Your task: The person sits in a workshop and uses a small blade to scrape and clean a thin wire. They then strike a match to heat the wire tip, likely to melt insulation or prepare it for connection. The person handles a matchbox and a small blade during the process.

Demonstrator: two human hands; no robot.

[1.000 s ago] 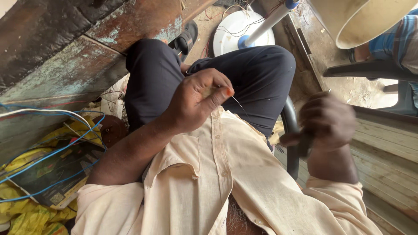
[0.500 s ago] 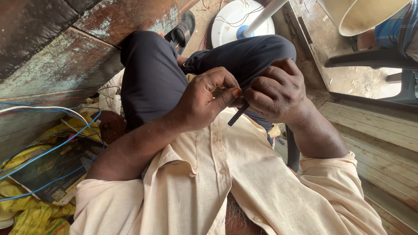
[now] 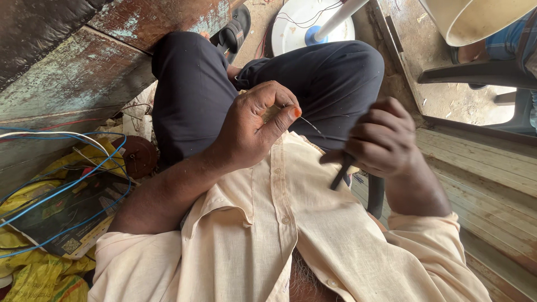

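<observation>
Both hands work above the lap: the left hand (image 3: 254, 126) pinches a thin wire (image 3: 311, 125) with closed fingers to steady it, the right hand (image 3: 383, 145) grips a dark tool (image 3: 341, 172) ready beside it.

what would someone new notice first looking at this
Most likely the two hands raised over the lap at centre: the left hand pinches a thin wire in its fingers, and the right hand grips a dark tool. Next, the tangle of blue and white cables over yellow packaging at lower left.
</observation>
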